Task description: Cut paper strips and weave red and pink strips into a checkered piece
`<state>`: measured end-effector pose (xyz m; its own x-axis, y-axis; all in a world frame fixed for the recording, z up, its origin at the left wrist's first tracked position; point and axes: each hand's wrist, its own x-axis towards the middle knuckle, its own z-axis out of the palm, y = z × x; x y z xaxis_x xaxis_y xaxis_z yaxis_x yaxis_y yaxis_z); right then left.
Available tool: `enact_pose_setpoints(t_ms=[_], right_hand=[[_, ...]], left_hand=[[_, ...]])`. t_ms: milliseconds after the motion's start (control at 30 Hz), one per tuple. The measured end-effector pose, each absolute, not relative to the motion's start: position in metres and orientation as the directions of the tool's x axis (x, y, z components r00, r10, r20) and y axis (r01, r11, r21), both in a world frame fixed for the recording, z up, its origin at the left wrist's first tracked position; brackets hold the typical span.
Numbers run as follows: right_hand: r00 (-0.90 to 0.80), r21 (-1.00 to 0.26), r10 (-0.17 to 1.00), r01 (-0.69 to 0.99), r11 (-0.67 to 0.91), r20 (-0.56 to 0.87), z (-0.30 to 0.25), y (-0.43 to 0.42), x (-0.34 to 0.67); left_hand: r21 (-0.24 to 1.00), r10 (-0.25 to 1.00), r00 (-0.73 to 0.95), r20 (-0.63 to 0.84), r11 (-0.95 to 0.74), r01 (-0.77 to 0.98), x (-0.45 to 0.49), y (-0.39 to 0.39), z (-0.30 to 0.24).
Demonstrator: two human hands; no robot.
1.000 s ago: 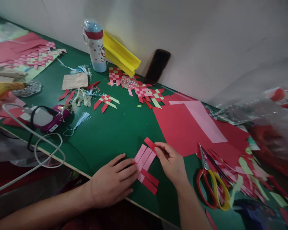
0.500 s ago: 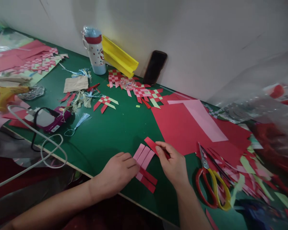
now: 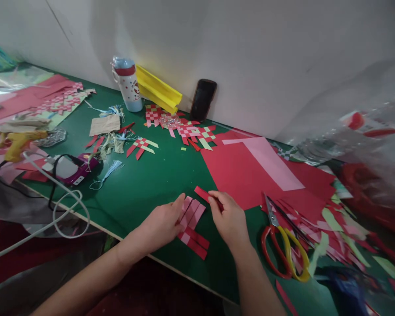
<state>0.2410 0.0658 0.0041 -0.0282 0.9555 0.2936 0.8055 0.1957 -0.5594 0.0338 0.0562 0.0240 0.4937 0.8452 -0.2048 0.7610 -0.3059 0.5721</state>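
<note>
My left hand [image 3: 164, 221] is closed on the left edge of a small paper weave. Pink paper strips [image 3: 195, 214] in it run side by side, and two red strips [image 3: 196, 245] cross them at the near end, sticking out to the right. Between thumb and fingers, my right hand [image 3: 228, 219] pinches a loose red paper strip [image 3: 201, 192]. That strip is just beyond the right side of the pink strips, its free end pointing up and left. The rest of it is hidden by my fingers.
Red-and-yellow-handled scissors [image 3: 288, 250] and paper scraps lie to the right, before a large red sheet [image 3: 230, 175]. A phone [image 3: 203, 100] and a bottle [image 3: 130, 90] stand by the wall. On the left are tassels [image 3: 108, 172], a glue gun [image 3: 19, 145] and cables [image 3: 69, 193].
My left fingers have lifted and straightened at the pink strips' far left side. My right hand still holds the red strip, turned more edge-on. The whole view has shifted slightly.
</note>
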Motion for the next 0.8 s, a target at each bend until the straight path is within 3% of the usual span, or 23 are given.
enact_pose_setpoints(t_ms=[167, 433, 800], right_hand=[[-0.108, -0.415, 0.898, 0.858, 0.301, 0.427, 0.009, 0.067, 0.235], [-0.475, -0.224, 0.874, 0.845, 0.486, 0.104, 0.029, 0.081, 0.208], [-0.578, -0.181, 0.816, 0.8, 0.571, 0.016, 0.033, 0.094, 0.209]], left_hand=[[0.61, 0.861, 0.454, -0.228, -0.237, 0.757, 0.037, 0.059, 0.033], [0.651, 0.911, 0.378, -0.165, -0.187, 0.735, 0.038, 0.05, 0.02], [0.69, 0.909, 0.396, -0.128, -0.205, 0.694, 0.036, 0.048, 0.013]])
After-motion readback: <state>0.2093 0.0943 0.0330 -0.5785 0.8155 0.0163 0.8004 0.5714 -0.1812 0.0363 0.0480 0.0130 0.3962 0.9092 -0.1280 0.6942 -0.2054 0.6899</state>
